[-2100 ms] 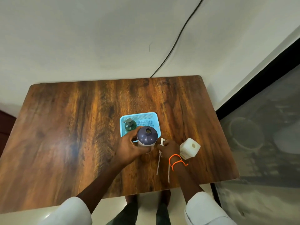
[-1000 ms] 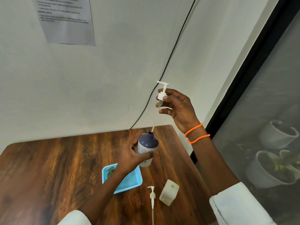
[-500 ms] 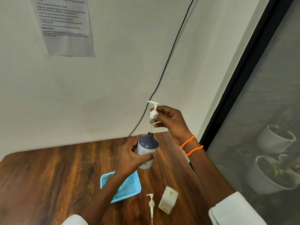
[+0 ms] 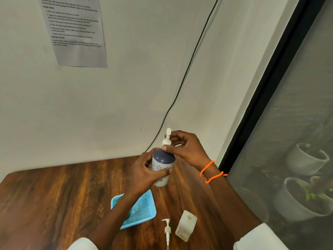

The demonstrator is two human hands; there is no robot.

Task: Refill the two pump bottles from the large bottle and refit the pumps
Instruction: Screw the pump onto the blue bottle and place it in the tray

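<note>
Wooden table (image 4: 54, 204) against white wall (image 4: 126, 98); left hand (image 4: 144, 173) grips bottle (image 4: 162, 166), right hand (image 4: 187, 150) pinches pump (image 4: 166, 140).

Two hands are in view, the left hand (image 4: 144, 170) and the right hand (image 4: 187, 148). There are two pumps: one (image 4: 167, 139) on the blue-topped bottle (image 4: 162, 165), the other (image 4: 167, 230) lying on the table (image 4: 54, 195). Two bottles show plainly, that one and a square white bottle (image 4: 185, 226). There is one blue basket (image 4: 142, 212), one sheet of paper (image 4: 75, 31) and one black cable (image 4: 187, 73) on the wall, two orange bracelets (image 4: 210, 172), and three white pots (image 4: 306, 159) behind the glass.
</note>
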